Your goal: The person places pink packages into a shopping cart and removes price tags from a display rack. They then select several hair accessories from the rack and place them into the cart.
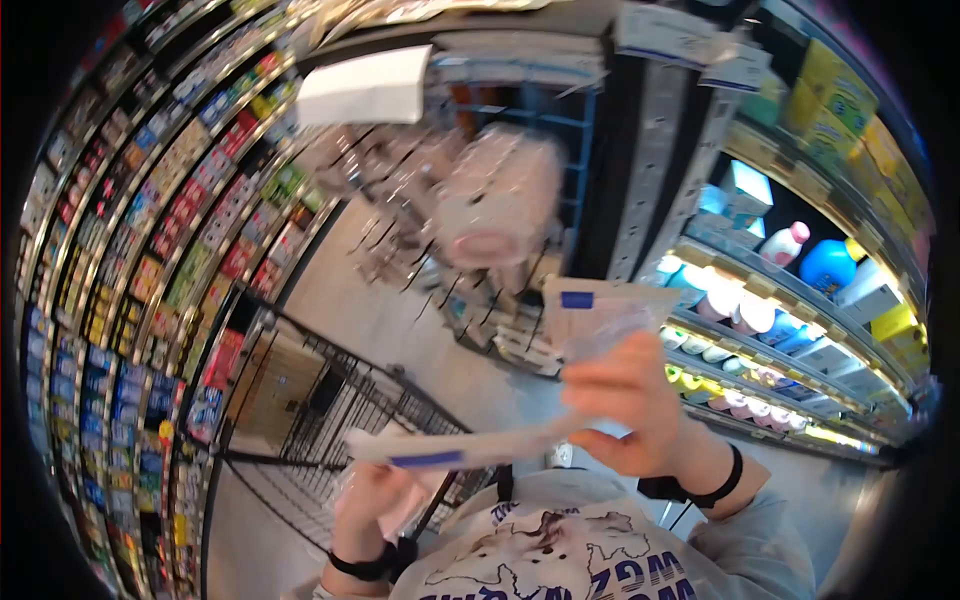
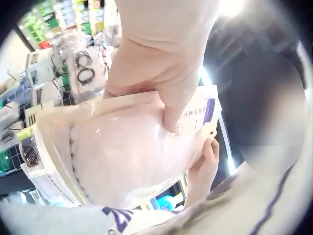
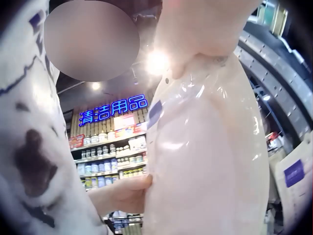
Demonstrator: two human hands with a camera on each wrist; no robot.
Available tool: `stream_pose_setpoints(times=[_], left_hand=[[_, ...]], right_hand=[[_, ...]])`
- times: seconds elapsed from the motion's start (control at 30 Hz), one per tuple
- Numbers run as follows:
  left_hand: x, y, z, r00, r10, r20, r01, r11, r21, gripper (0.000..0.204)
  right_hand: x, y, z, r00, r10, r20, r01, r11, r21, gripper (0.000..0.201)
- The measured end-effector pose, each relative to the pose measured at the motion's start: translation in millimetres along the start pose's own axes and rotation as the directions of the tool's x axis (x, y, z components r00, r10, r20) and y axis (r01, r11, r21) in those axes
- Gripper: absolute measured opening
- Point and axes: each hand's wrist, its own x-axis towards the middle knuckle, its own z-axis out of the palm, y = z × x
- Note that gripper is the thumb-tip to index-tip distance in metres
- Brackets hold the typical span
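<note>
Two hands hold a clear plastic packet up in a shop aisle.

The right hand (image 1: pixel 628 405) pinches one end of the packet (image 1: pixel 520 425), thumb and fingers curled over its edge; the left hand (image 1: pixel 375 500) grips the other end from below, fingers bent against the film. The packet hangs between them at chest height, in front of a printed sweatshirt (image 1: pixel 590 550), with a blue-marked label (image 2: pixel 209 110) near one corner. A black wire trolley (image 1: pixel 330 410) stands just beside, lit chiller shelves (image 1: pixel 780 330) to the right.
</note>
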Motion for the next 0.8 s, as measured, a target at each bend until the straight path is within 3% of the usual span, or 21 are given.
stream_pose_setpoints(times=[0.03, 0.07, 0.13, 0.23, 0.3, 0.33, 0.37, 0.43, 0.5, 0.57, 0.6, 0.63, 0.67, 0.73, 0.77, 0.8], left_hand=[[-3.3, 8.1, -32.5, 0.994, 0.109, -0.017, -0.105, 0.985, 0.135, 0.023], [-14.0, 19.0, -56.7, 0.987, 0.091, -0.133, -0.070, 0.985, 0.158, 0.023], [-38.4, 34.6, -103.6, 0.936, 0.014, -0.351, 0.087, 0.959, 0.269, 0.020], [-57.0, 44.2, -145.4, 0.911, -0.141, -0.387, 0.307, 0.859, 0.409, 0.022], [-68.2, 12.5, -180.0, 0.905, -0.207, -0.372, 0.379, 0.790, 0.482, 0.023], [-71.9, -17.1, -199.7, 0.823, -0.479, -0.304, 0.567, 0.675, 0.472, 0.026], [-72.8, -42.6, -212.1, 0.666, -0.711, -0.224, 0.710, 0.513, 0.481, 0.030], [-57.5, -79.1, -197.3, 0.507, -0.832, -0.223, 0.717, 0.264, 0.646, 0.047], [-63.4, -140.3, -184.9, 0.695, -0.697, -0.176, 0.520, 0.318, 0.793, 0.062], [-72.0, -193.7, -180.4, 0.754, -0.639, -0.154, 0.436, 0.311, 0.844, 0.074], [-95.2, -253.2, -199.5, 0.801, -0.549, -0.237, 0.423, 0.240, 0.874, 0.088], [-91.2, -247.8, -192.4, 0.767, -0.582, -0.270, 0.460, 0.206, 0.864, 0.091], [-89.8, -242.5, -186.6, 0.782, -0.578, -0.234, 0.426, 0.222, 0.877, 0.091], [-85.2, -220.8, -175.8, 0.819, -0.392, -0.418, 0.505, 0.149, 0.850, 0.083], [-72.6, -204.3, -167.8, 0.832, -0.389, -0.395, 0.482, 0.156, 0.862, 0.083], [-54.2, -185.0, -154.4, 0.885, -0.257, -0.389, 0.460, 0.344, 0.819, 0.069]], right_hand=[[2.6, -0.9, -1.8, 0.995, 0.047, 0.087, -0.042, 0.997, -0.060, 0.048], [1.2, 1.1, 0.3, 0.993, 0.038, 0.110, -0.037, 0.999, -0.011, 0.048], [-1.8, 9.7, 7.4, 0.992, 0.116, 0.040, -0.112, 0.989, -0.095, 0.043], [-17.9, 18.5, 14.9, 0.983, 0.166, 0.076, -0.159, 0.983, -0.091, 0.034], [-28.4, 25.4, 20.4, 0.964, 0.236, 0.124, -0.219, 0.966, -0.135, 0.027], [-31.2, 27.9, 22.1, 0.964, 0.230, 0.132, -0.214, 0.968, -0.128, 0.027], [-33.8, 29.9, 23.0, 0.951, 0.262, 0.164, -0.242, 0.961, -0.133, 0.025], [-36.3, 33.1, 26.6, 0.936, 0.297, 0.189, -0.271, 0.950, -0.154, 0.024], [-37.6, 39.8, 28.8, 0.887, 0.427, 0.179, -0.398, 0.900, -0.175, 0.023], [-43.9, 54.7, 27.6, 0.889, 0.442, 0.119, -0.408, 0.883, -0.232, 0.024], [-47.2, 64.3, 26.3, 0.892, 0.444, 0.084, -0.411, 0.874, -0.258, 0.026], [-50.2, 74.6, 24.5, 0.888, 0.457, 0.058, -0.423, 0.858, -0.291, 0.026], [-53.2, 85.5, 23.1, 0.874, 0.485, 0.019, -0.468, 0.851, -0.237, 0.030], [-60.2, 106.4, 19.9, 0.852, 0.522, -0.038, -0.519, 0.832, -0.196, 0.033], [-63.3, 116.7, 18.8, 0.862, 0.502, -0.068, -0.503, 0.832, -0.233, 0.035], [-66.3, 125.8, 18.0, 0.872, 0.480, -0.096, -0.487, 0.831, -0.269, 0.038]])
